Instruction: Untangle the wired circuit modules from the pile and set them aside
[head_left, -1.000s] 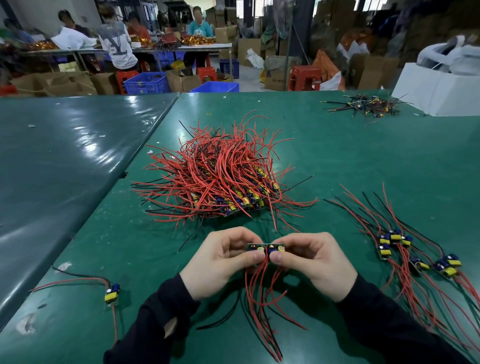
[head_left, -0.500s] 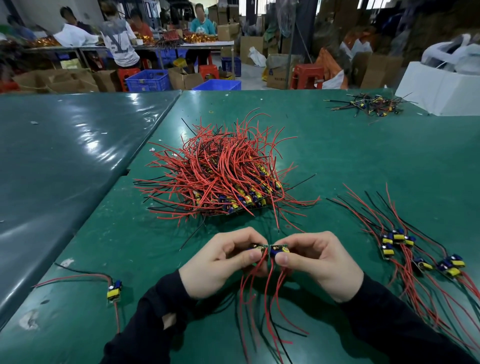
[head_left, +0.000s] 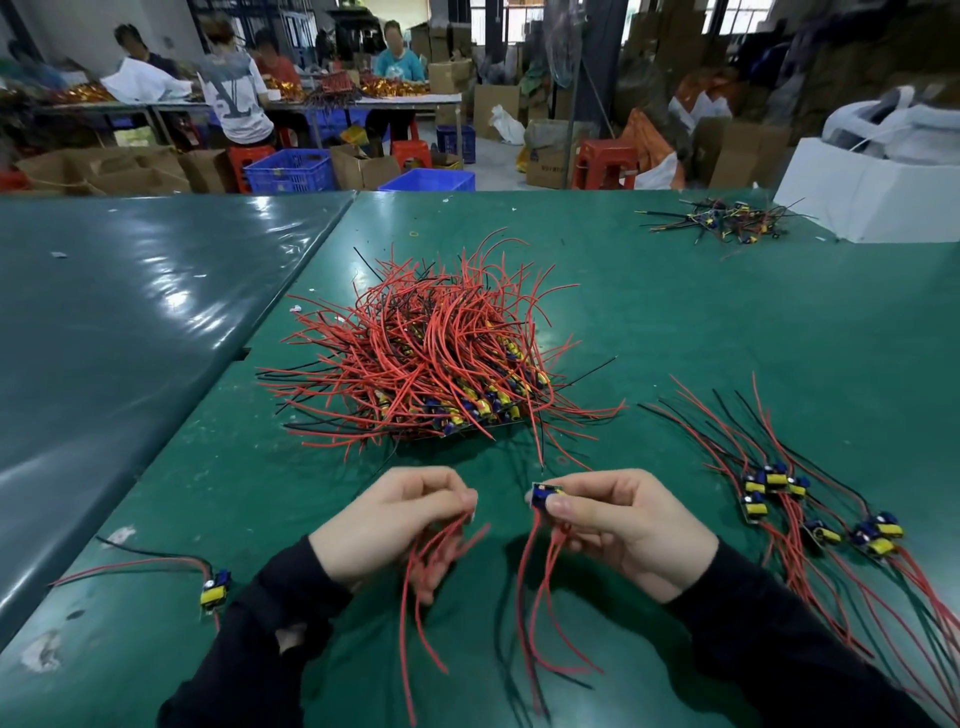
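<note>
Hands parted: right hand (head_left: 618, 525) fingers pinch module (head_left: 544, 496); left hand (head_left: 395, 519) fingers pinch red wires (head_left: 431, 561).

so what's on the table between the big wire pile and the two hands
In the head view, only bare green mat separates the pile from the left hand and right hand, crossed by stray wire ends.

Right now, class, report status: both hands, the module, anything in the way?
Left hand pinches red wires. Right hand pinches small blue circuit module. Big red-wire pile just ahead, apart from the hands.
</note>
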